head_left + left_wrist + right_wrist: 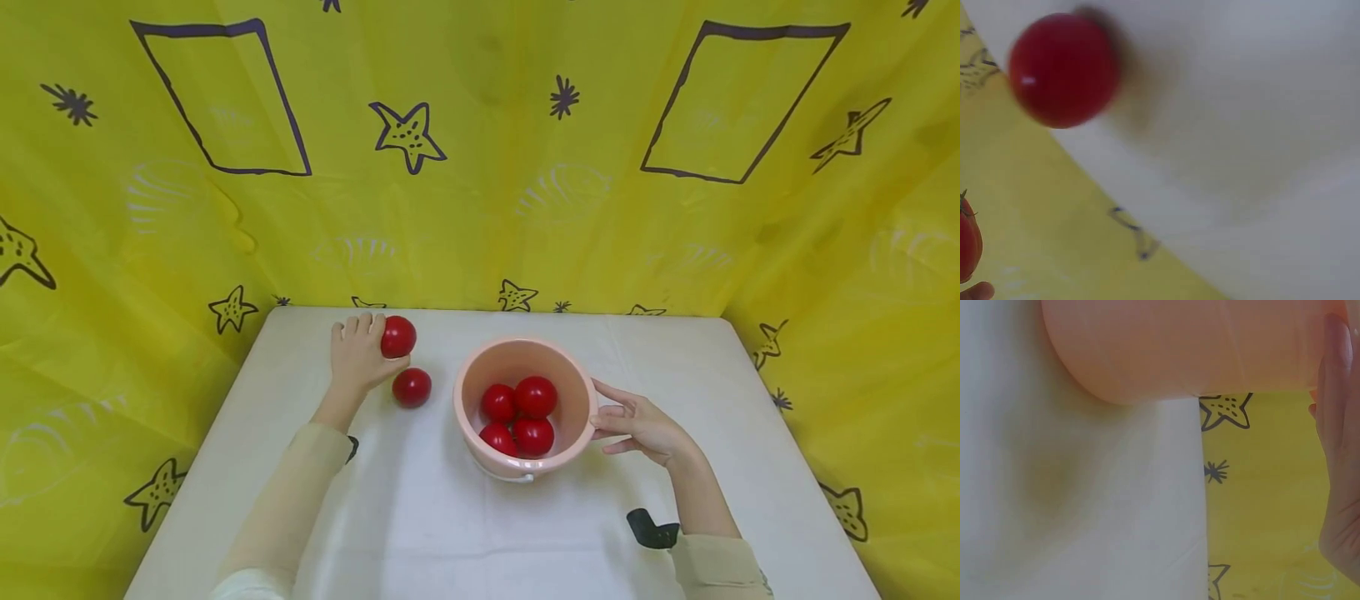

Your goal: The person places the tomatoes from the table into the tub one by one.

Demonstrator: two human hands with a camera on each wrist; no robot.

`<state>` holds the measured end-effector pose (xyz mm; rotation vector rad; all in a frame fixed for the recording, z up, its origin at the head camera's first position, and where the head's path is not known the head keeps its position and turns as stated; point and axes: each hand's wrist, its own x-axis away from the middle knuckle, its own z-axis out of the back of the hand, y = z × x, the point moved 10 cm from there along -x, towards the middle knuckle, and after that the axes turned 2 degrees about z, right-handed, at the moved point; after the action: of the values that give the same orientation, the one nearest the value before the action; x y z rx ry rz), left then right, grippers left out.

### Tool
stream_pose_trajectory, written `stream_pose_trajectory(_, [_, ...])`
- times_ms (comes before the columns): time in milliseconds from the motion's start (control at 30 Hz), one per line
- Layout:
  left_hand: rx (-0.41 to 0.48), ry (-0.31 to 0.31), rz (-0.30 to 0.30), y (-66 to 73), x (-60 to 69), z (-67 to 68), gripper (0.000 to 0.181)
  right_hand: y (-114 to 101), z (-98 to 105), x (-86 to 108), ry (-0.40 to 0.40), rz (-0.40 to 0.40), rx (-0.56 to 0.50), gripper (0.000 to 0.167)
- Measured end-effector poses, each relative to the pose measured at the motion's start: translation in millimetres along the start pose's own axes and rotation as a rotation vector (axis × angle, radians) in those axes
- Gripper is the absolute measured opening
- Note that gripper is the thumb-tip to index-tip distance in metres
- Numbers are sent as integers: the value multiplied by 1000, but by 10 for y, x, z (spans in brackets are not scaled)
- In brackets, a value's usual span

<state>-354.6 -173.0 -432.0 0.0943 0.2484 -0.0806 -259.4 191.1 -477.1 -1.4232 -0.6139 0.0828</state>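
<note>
In the head view my left hand [363,348] grips a red tomato [398,337] between thumb and fingers, to the left of a pink bucket [462,392]. Just below that hand a second tomato [412,388] lies on the table. At the left wrist view's edge, a tomato with a green stem [967,240] shows beside a fingertip; another tomato [1063,70] rests on the white surface. Several tomatoes [536,397] sit inside the bucket. My right hand [637,425] holds the bucket's right rim, thumb at the edge. The right wrist view shows the bucket's side [1179,350].
The white-covered table [420,517] is enclosed at the back and sides by a yellow curtain [480,208] with starfish drawings. A white handle [502,477] hangs at the bucket's near side. Dark straps show near both wrists.
</note>
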Motion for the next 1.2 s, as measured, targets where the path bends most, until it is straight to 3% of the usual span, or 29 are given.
stream_pose_trajectory(267, [-7,79,-190,759,-50,398,74,-3,6,-10,-4,13,-9,75])
stream_pose_trajectory(500, [-8,120,-386,1339,70,536,73,-6,7,-10,-2,13,-12,75])
stream_pose_trajectory(733, [-51,5,-581,1862,286,365,74,0,11,-9,-1,12,-7,75])
stream_pose_trajectory(900, [-104,-62,-760,2197,481,176,74,3,9,-6,-5,13,-16,75])
stream_pose_trajectory(1033, [-200,-180,-863,2374,624,-29,77,6,10,-2,0,8,-20,75])
stream_pose_trajectory(1133, [-240,-282,-907,2445,718,-156,80,8,13,0,5,3,-18,74])
stream_pose_trajectory(1200, [-253,-315,-933,2479,761,-210,81,7,11,1,6,2,-20,75])
